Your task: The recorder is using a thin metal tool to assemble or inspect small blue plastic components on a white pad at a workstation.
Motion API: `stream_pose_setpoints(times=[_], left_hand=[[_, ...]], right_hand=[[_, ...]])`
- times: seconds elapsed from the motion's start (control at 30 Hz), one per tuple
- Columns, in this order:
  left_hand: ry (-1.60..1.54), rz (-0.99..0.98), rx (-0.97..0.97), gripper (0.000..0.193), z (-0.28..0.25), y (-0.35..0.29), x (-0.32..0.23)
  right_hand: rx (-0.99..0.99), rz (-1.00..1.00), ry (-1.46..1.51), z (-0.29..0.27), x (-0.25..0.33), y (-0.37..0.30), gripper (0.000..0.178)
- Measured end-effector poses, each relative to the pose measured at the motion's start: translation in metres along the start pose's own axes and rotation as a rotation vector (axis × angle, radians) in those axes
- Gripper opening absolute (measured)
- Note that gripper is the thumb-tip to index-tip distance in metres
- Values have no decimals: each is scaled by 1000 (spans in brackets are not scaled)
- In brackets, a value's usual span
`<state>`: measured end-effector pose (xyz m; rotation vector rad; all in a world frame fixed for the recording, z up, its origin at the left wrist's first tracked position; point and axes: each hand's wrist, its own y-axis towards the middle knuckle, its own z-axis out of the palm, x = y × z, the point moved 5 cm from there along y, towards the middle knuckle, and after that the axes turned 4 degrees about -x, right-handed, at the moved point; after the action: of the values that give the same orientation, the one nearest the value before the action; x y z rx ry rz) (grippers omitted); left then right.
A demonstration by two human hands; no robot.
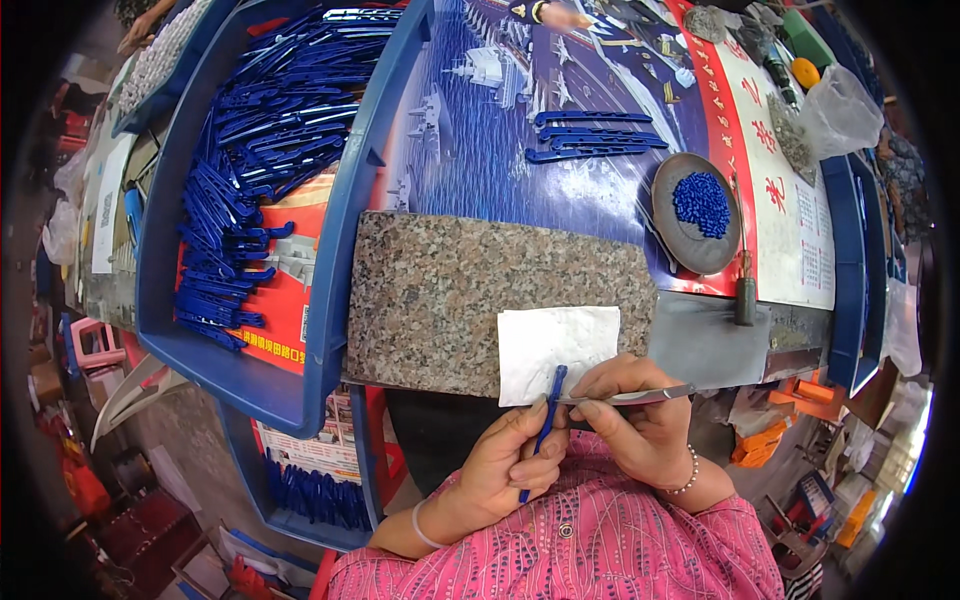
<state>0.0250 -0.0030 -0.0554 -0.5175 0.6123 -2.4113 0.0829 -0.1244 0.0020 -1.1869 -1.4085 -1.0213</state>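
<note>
My left hand [512,462] is closed around a slim blue plastic strip [545,432], held upright at the near edge of the granite slab. Pinched in my right hand [640,425] is a slim silver tool with a pointed end [655,397], perhaps a knife or tweezers. Its thin end meets the blue strip between my two hands; the exact contact is hidden by fingers. Just beyond the strip's top lies a folded white sheet [545,335] on the speckled granite slab [440,290].
A large blue tray [335,240] full of similar blue strips stands at left, with a lower tray [245,470] beneath. Several strips [600,140] lie beyond the slab. At right are a round dish [664,200] of small blue pieces, a screwdriver [745,298] and a plastic bag [840,112].
</note>
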Motion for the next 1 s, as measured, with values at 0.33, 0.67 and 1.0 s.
stream_pose_setpoints(times=[0.33, 0.67, 1.0], left_hand=[[-60, -13, 35, 25, 1, 1, 0], [12, -9, -18, 28, 1, -1, -1], [-59, -35, 20, 28, -2, 0, 0]], right_hand=[[-5, -23, 12, -1, 0, 1, 13], [18, -5, 26, -1, -2, 1, 13], [15, -10, 30, -2, -2, 1, 13]])
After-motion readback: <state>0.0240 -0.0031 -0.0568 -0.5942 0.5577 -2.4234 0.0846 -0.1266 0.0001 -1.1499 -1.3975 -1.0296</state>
